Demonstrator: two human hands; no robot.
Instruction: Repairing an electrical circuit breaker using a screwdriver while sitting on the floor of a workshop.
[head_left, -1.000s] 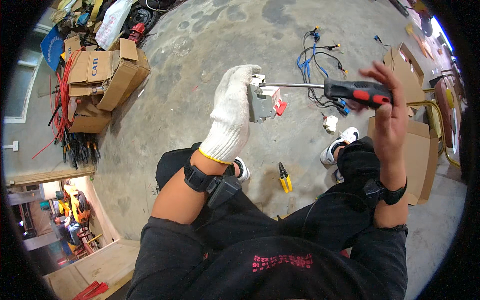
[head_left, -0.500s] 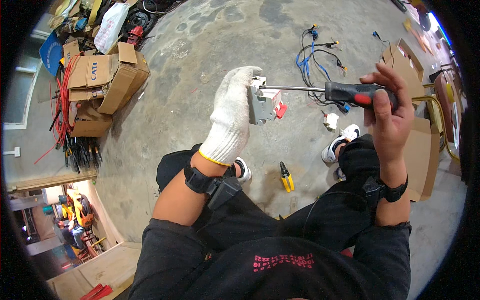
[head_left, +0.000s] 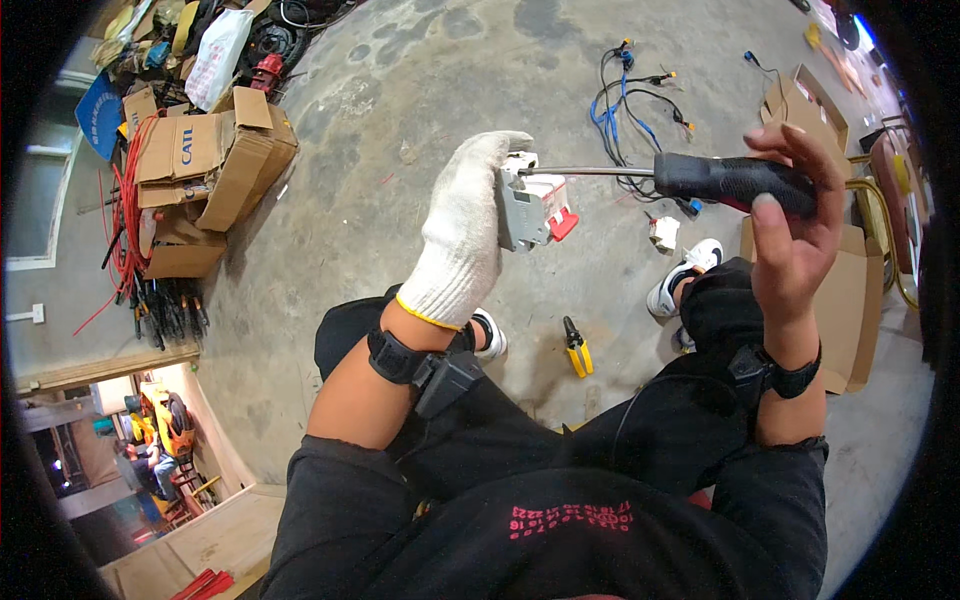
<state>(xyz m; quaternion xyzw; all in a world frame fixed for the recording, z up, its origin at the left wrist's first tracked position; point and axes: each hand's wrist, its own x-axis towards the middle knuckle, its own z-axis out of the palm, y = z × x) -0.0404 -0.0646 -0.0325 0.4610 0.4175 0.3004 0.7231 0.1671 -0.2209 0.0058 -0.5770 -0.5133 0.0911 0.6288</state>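
My left hand [head_left: 455, 220], in a white knit glove with a yellow cuff, grips a grey breaker-like device [head_left: 522, 212] with a red lever [head_left: 564, 222]. A screwdriver [head_left: 730, 185] lies level across the middle, its metal shaft reaching into a screw opening near the device’s top. My bare right hand [head_left: 800, 220] has its fingers curled about the black handle, with the thumb on the near side. Below the device, yellow-handled wire strippers [head_left: 578, 350] lie on the floor between my feet. A small white part [head_left: 663, 233] rests beside my right shoe.
Black and blue cables [head_left: 625, 110] lie on the concrete floor [head_left: 420, 80] ahead. Open cardboard [head_left: 845, 345] and a gold-framed chair [head_left: 900, 270] are at the right. Battered boxes [head_left: 205, 170], red wire [head_left: 130, 220] and piled goods stand left. A person [head_left: 150, 455] is beyond the lower-left doorway.
The screwdriver handle has rotated, so its red inlays have mostly gone from view. My right hand has shifted slightly right around it. My gloved hand and the device stay nearly in place.
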